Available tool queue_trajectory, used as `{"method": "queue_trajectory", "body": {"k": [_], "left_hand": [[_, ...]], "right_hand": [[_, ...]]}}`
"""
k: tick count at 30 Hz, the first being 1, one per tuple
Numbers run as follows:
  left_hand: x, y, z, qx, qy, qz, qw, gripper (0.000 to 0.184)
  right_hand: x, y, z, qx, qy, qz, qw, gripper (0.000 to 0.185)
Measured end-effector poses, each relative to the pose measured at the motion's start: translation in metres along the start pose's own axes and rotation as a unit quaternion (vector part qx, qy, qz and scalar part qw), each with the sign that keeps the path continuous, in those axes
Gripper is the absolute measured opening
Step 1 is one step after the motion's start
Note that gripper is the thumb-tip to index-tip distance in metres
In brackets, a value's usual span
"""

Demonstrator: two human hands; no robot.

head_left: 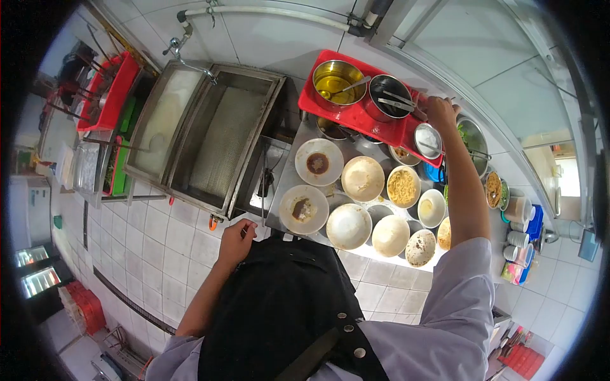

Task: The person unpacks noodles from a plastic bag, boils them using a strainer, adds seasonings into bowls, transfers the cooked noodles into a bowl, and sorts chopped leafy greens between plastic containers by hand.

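My right hand (441, 111) reaches to the right end of the red tray (308, 101), its fingers closed at the tray's back edge, beside a pot of dark liquid (380, 84) with metal utensils in it. What the fingers hold is too small to make out. A pot of yellow oil (333, 75) with a ladle stands at the tray's left. Below the tray are several bowls, among them one with noodles (401, 187) and one with brown sauce (317, 164). My left hand (238, 238) hangs by the black apron (279, 305), fingers curled, away from the bowls.
Two metal basins (219, 133) lie to the left under a tap (181, 54). A red basket (111, 89) stands at the far left. Greens fill a large metal bowl (471, 136) at the right, near a blue container (535, 222). Tiled floor (152, 235) shows below the basins.
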State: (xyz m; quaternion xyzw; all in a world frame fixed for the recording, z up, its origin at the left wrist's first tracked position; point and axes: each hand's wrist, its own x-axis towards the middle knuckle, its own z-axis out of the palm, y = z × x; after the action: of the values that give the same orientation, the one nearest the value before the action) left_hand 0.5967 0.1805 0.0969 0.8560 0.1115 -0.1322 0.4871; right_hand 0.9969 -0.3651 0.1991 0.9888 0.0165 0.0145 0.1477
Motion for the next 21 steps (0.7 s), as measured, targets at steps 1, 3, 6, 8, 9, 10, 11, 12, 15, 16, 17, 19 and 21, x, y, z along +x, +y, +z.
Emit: {"method": "queue_trajectory", "body": {"k": [1,3,6,8,9,10,11,12,15,16,17,19,21], "left_hand": [[0.001,-0.001,-0.001,0.002,-0.005,0.004,1.0,0.018],[0.004,-0.003,-0.002,0.005,-0.013,0.013,1.0,0.018],[0.007,-0.002,-0.011,0.044,-0.015,0.047,0.998,0.018],[0.01,-0.007,-0.017,0.055,-0.023,0.059,0.996,0.018],[0.013,-0.009,-0.019,0.061,-0.029,0.065,0.996,0.018],[0.016,-0.011,-0.02,0.052,-0.034,0.059,0.996,0.018],[0.019,-0.014,-0.02,0.044,-0.04,0.051,0.997,0.018],[0.021,-0.017,-0.021,0.036,-0.046,0.042,0.997,0.018],[0.029,-0.016,-0.026,0.068,-0.055,0.076,0.993,0.019],[0.032,-0.021,-0.024,0.059,-0.058,0.076,0.994,0.02],[0.036,-0.027,-0.023,0.043,-0.062,0.092,0.993,0.021],[0.043,-0.027,-0.024,0.063,-0.094,0.095,0.989,0.022],[0.049,-0.024,-0.021,0.083,-0.117,0.083,0.986,0.021]], "right_hand": [[0.0,0.0,-0.001,0.021,-0.019,0.011,1.0,0.017],[0.002,0.011,0.002,0.034,-0.004,0.026,0.999,0.018],[0.007,0.036,0.015,0.054,0.004,0.049,0.997,0.021],[0.017,0.068,0.026,0.004,-0.02,-0.062,0.998,0.027],[0.017,0.08,0.031,0.093,-0.002,-0.023,0.995,0.028],[0.014,0.087,0.033,0.181,0.017,0.018,0.983,0.031],[0.006,0.094,0.038,0.267,0.037,0.059,0.961,0.033],[-0.013,0.085,0.009,0.332,-0.003,0.063,0.941,0.039],[-0.054,0.066,-0.009,0.392,0.062,-0.004,0.918,0.039],[-0.088,0.032,-0.058,0.405,-0.004,0.056,0.913,0.036],[-0.106,0.016,-0.066,0.385,0.014,0.03,0.922,0.034],[-0.144,-0.009,-0.047,0.453,0.035,-0.028,0.891,0.032],[-0.202,-0.068,-0.073,0.467,0.02,-0.046,0.883,0.026]]}}
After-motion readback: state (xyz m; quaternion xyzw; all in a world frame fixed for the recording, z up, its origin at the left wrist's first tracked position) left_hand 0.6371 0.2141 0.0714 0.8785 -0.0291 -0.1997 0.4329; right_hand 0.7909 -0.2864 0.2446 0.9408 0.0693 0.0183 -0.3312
